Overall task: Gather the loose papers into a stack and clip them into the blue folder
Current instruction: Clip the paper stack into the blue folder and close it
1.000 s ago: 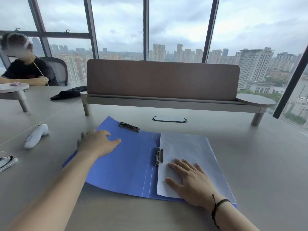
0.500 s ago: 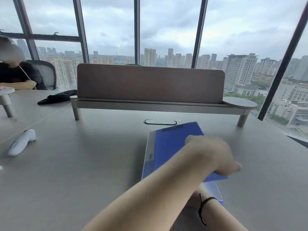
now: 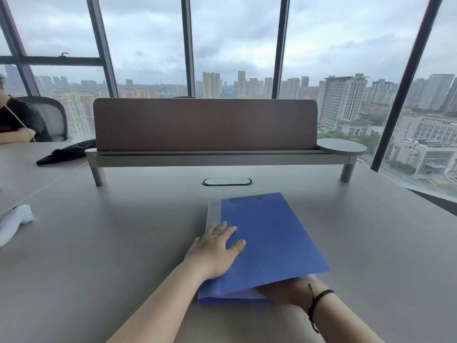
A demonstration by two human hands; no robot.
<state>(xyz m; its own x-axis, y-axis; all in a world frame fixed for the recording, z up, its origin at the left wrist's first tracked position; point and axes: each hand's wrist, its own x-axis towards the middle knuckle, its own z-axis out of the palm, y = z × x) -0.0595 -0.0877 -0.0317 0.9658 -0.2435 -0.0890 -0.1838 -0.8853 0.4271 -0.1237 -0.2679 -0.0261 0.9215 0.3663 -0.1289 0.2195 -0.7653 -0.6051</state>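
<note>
The blue folder [image 3: 269, 238] lies closed on the grey desk [image 3: 123, 243] in front of me, its grey spine strip on the left. My left hand [image 3: 214, 251] rests flat on the cover near the spine, fingers spread. My right hand [image 3: 286, 292] is tucked under the front cover at the near right corner, mostly hidden; only its back and the wrist with a black cord show. A thin white edge of the papers [image 3: 249, 293] shows between the covers beside that hand. The clip is hidden inside.
A brown divider panel [image 3: 205, 125] on a raised shelf crosses the desk behind the folder, with a cable port [image 3: 227, 181] before it. A white controller [image 3: 13, 221] lies far left, a black cloth [image 3: 66, 152] further back. A seated person [image 3: 17, 122] is at far left.
The folder lay open with papers on its right half. My left hand swung the left cover over and now presses it flat; my right hand stayed on the papers and is now covered.
</note>
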